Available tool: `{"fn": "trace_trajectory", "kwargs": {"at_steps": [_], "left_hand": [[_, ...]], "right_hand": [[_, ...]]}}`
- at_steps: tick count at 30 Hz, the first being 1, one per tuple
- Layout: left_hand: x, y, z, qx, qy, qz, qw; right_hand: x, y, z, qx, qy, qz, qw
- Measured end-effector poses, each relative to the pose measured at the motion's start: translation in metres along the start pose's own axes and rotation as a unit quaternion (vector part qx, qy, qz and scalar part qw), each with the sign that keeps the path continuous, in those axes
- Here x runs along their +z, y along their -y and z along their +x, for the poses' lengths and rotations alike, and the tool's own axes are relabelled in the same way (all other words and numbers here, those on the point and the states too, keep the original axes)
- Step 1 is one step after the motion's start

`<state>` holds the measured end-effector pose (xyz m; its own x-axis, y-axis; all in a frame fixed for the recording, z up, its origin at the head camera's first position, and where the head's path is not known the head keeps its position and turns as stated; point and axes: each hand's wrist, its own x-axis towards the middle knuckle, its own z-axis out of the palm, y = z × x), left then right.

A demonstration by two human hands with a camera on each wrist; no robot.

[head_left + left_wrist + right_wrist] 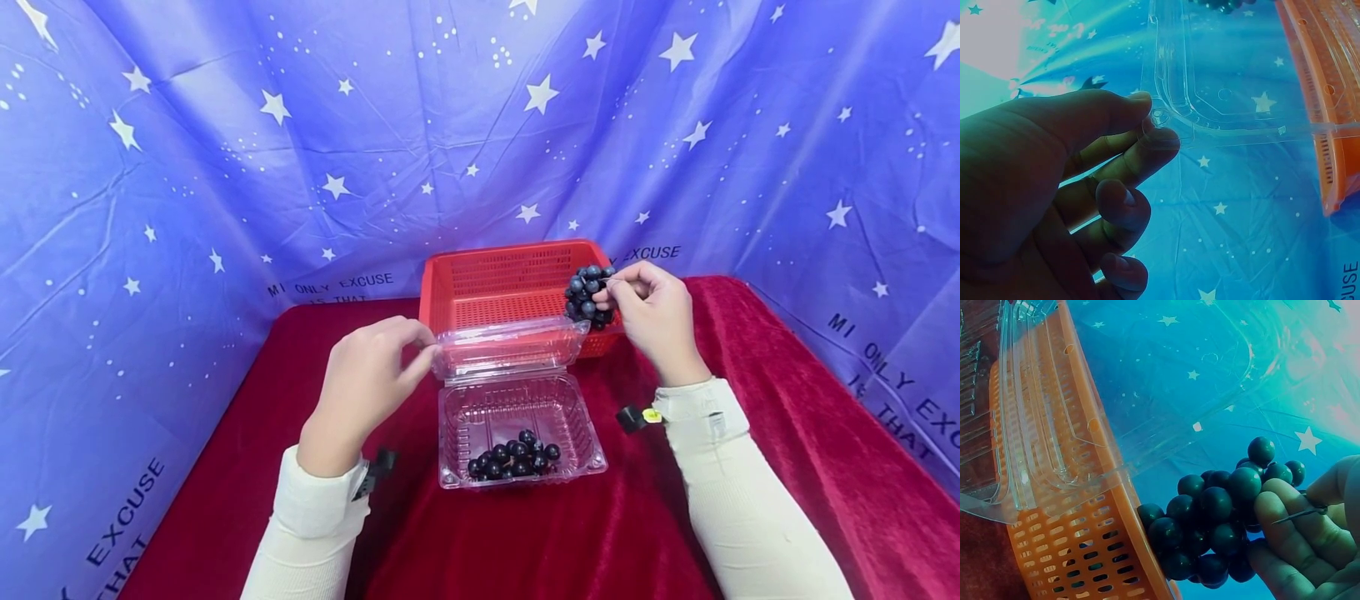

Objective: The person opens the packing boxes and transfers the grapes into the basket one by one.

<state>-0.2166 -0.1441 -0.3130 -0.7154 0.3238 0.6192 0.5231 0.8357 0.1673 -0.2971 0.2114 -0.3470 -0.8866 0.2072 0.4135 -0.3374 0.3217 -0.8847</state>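
Nearest: two cream knit sleeves [318,508], each with a small black device at the cuff. Beneath everything, a dark red velvet cloth [480,554]. On the cloth, mid-front, a clear plastic rectangular tray [483,408] with ribbed walls; inside, along its near side, a small bunch of round black grapes [513,458]. To its left and slightly beyond, the left hand [367,379], thumb and forefinger pinching a corner of a clear plastic lid [510,350]; lid hinged to the tray's far edge, raised, in front of the basket. Farther right, the right hand [660,321], pinching the thin stem [1297,516] of a larger bunch of round black grapes [587,298], held at the right-hand side of a red slotted plastic basket [525,271]; contact with rim unclear. Farthest: blue-violet fabric backdrop [405,125], white stars, black lettering.
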Motion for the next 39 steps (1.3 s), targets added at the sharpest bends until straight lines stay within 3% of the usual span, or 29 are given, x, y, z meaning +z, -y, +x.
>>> {"fn": "trace_trajectory", "kwargs": {"at_steps": [5,9,18,23,31,39], "left_hand": [[-0.001,0.0,0.001,0.001,-0.001,-0.002,1.0],[-0.001,0.0,0.0,-0.001,0.0,-0.002,1.0],[0.0,0.001,0.0,0.0,-0.003,-0.002,1.0],[0.0,0.0,0.0,0.002,-0.002,-0.001,1.0],[-0.001,-0.001,0.0,-0.001,0.0,0.0,1.0],[-0.001,0.0,0.0,0.001,-0.002,-0.002,1.0]], "right_hand": [[0.0,0.01,-0.003,0.014,0.01,0.001,1.0],[0.0,0.002,-0.001,0.015,0.013,-0.01,1.0],[0.001,-0.008,-0.001,-0.034,0.02,-0.087,0.995],[0.0,-0.011,-0.001,-0.042,0.019,-0.145,0.988],[-0.001,-0.015,-0.003,-0.039,0.055,-0.23,0.971],[-0.002,-0.019,-0.001,-0.02,0.078,-0.253,0.964]]}}
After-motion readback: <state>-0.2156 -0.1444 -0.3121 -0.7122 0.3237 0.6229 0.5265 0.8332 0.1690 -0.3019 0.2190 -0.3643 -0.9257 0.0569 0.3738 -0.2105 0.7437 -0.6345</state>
